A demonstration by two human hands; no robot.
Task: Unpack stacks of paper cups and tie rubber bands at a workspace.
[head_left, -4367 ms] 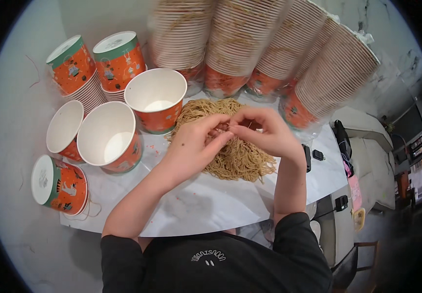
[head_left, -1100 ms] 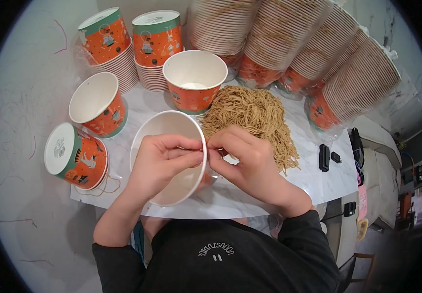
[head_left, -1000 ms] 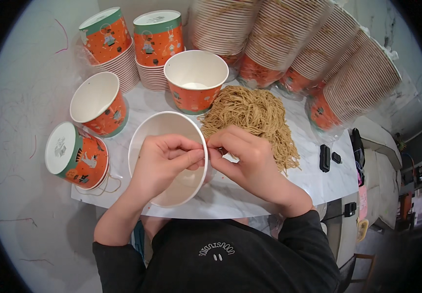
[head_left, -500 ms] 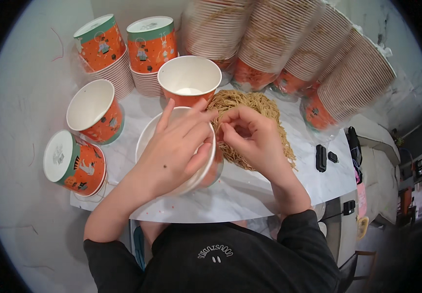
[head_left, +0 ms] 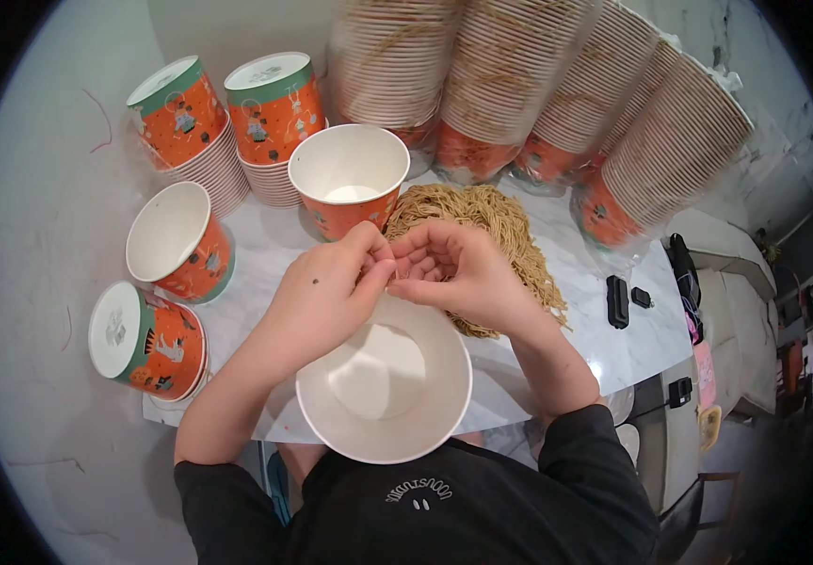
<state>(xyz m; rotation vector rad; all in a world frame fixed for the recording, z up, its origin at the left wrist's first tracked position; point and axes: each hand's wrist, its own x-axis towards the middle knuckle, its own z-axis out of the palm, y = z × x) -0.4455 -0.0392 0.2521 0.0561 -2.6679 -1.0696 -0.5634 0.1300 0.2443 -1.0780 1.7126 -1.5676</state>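
Observation:
A white-lined paper bucket (head_left: 383,372) is close to my body at the table's front edge, its mouth facing up. My left hand (head_left: 321,297) and my right hand (head_left: 467,282) meet above its far rim, thumbs and fingers pinched together. Whatever lies between the fingertips is too small to make out. Just beyond my right hand spreads a heap of tan cords (head_left: 486,221). Behind my left hand stands an orange paper bucket (head_left: 354,212), open side up.
At left are a tilted open bucket (head_left: 204,259) and an upturned one (head_left: 169,348). Behind them rise two upturned stacks (head_left: 279,118). Tall plastic-wrapped stacks (head_left: 519,85) line the back. Two small black objects (head_left: 618,301) sit at the table's right.
The white-lined bucket has shifted toward my body and slightly right. My left hand's spread fingers have drawn into a pinch, and both hands have come together.

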